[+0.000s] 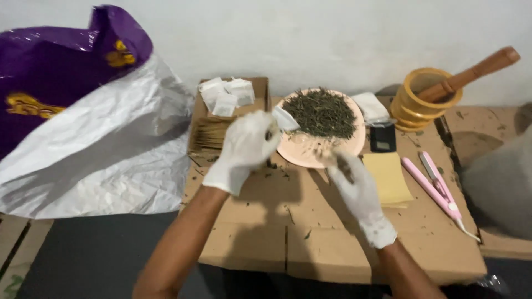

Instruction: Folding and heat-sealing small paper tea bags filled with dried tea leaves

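Left hand (244, 149): gloved, its grip closed on a small white sachet (285, 118) held at the plate's edge.
Right hand (357, 188): gloved, fingers pinched together; whether they hold leaves I cannot tell.
Plate (302, 149): just beyond both grips, heaped with dried leaves (321, 112).
Done: some white sachets (226, 94) lie in the box beyond the left grip.
Left: most leaves remain on the plate.
Surface (310, 232): cardboard, crumbs scattered.

single head-worn view, looking down and forward, close over a cardboard box top (310, 232); wall (310, 33) behind
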